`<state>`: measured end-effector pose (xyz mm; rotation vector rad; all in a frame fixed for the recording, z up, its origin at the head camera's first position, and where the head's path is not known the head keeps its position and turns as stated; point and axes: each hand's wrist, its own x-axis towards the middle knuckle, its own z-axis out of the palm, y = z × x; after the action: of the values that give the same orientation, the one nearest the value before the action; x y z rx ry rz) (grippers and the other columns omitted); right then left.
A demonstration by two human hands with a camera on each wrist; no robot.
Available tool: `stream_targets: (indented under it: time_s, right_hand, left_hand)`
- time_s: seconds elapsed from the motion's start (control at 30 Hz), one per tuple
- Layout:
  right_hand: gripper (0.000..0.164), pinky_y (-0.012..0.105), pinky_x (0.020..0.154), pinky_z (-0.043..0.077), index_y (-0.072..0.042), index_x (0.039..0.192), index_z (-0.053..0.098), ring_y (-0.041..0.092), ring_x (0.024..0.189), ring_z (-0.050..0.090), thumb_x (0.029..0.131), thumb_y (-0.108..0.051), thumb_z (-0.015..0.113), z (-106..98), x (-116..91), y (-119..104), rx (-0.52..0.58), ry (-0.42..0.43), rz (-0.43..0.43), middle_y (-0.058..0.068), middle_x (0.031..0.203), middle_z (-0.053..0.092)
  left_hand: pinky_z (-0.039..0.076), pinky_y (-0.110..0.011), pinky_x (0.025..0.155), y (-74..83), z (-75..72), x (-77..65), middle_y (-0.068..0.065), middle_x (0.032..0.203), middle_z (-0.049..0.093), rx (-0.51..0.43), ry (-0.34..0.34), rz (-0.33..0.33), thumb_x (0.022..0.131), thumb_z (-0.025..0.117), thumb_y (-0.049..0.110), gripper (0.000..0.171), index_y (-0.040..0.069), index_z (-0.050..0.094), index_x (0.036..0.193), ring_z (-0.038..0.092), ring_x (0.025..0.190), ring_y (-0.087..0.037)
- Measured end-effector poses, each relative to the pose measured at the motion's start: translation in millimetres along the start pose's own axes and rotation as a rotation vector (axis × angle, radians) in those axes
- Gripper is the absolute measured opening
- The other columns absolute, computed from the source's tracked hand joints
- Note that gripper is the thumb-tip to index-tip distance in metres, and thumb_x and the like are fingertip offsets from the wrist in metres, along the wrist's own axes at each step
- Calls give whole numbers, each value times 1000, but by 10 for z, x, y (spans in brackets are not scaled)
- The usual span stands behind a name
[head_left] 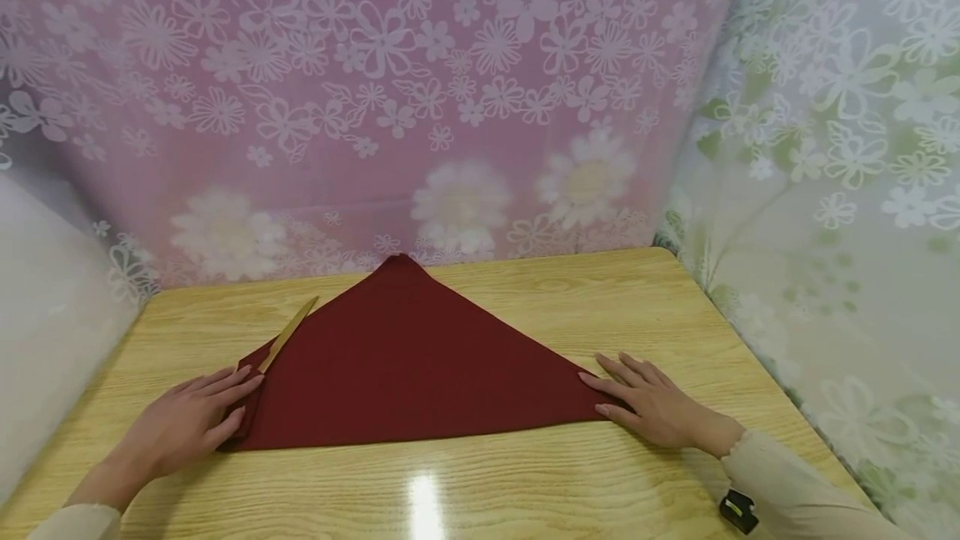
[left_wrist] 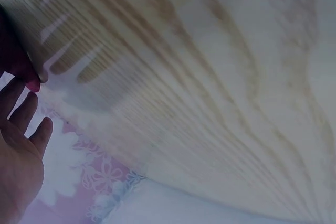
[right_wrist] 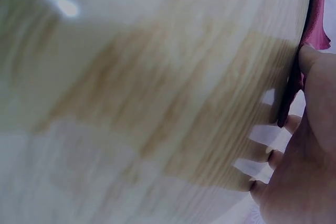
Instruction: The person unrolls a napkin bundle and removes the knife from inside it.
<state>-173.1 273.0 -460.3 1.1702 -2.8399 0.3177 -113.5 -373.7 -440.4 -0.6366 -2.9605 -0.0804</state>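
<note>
The left hand (head_left: 183,423) lies over the left corner of a dark red cloth (head_left: 420,357), its fingers mostly straight, with bunched or folded layers beneath the fingertips. The right hand (head_left: 656,407) rests on the opposite corner, fingers spread and nearly straight; neither looks curled round the fabric. With contact this light, a corner could slide free, and an uneven pull from one side would probably skew the triangle or raise wrinkles in its smooth middle. Lifting the left fingers might let the layered corner spring loose.

Just beyond the left hand, a slim tan strip (head_left: 291,332) shows along the cloth's slanting side, its point past the edge; what it is I cannot tell. If loose, it could be dragged askew by a tug. The cloth lies on the wood-grain tabletop (head_left: 360,490), its peak reaching the far edge by the pink floral backdrop (head_left: 390,65), where it could snag or ruck up if pushed away.
</note>
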Motion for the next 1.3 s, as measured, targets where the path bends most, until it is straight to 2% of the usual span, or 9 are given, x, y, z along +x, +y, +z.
stream_targets:
  time_s: [0.23,0.37,0.63,0.73,0.87,0.97,1.07,1.2,1.3]
  right_hand:
    - [47,67,93,30,-24,145,45,53,127,34,99,-32,52,23,-13,26,20,35,-17,19,147,36]
    - [48,68,93,28,-25,147,41,52,128,32,100,-31,50,44,-31,47,23,11,-5,18,150,32]
    - [47,70,97,23,-21,145,45,51,132,28,100,-33,50,-35,-22,-33,59,-20,49,20,149,32]
    - [46,70,97,23,-22,146,44,51,132,27,101,-33,49,-44,-21,-38,53,-28,53,20,149,32]
    - [46,71,95,24,-23,145,45,52,130,29,100,-32,51,-35,-29,-28,56,3,36,20,148,34]
    - [46,72,94,25,-23,144,47,54,128,32,99,-31,53,-17,-28,-22,65,37,21,21,146,37]
    - [46,72,93,24,-24,144,46,54,128,31,99,-32,53,10,-25,-4,69,33,23,20,147,36]
    - [47,71,97,21,-26,146,43,51,132,26,101,-37,47,33,-15,15,72,-13,54,18,150,32]
    - [47,71,97,21,-26,146,44,51,132,26,101,-37,48,34,-16,20,71,-10,53,18,150,32]
  left_hand:
    - [37,-50,97,-14,5,-46,-12,140,49,-5,-8,-12,97,54,38,46,14,55,137,46,125,-36]
    - [36,-50,97,-14,3,-39,-13,140,49,-3,-17,-8,98,53,38,46,15,55,138,46,125,-37]
    - [36,-50,96,-2,-7,-30,-13,140,49,-22,-8,-13,98,53,38,46,14,55,138,46,125,-37]
    - [35,-51,97,18,-2,-9,-13,141,48,-48,-20,-43,97,53,44,51,14,54,139,44,126,-37]
    - [32,-52,99,84,-10,44,-13,145,42,-102,-36,-81,93,53,54,62,14,51,140,39,130,-37]
    - [32,-54,99,129,-20,91,-14,147,40,-132,-27,-73,92,55,55,64,14,51,141,37,131,-39]
    - [34,-56,98,147,-20,116,-14,146,41,-136,-13,-56,91,57,54,62,15,52,140,37,131,-39]
    - [34,-56,99,135,6,94,-13,148,39,-134,-41,-42,92,57,51,60,15,53,139,35,132,-39]
    - [34,-55,99,114,30,65,-12,149,36,-140,-54,-40,93,57,50,58,15,53,139,34,134,-38]
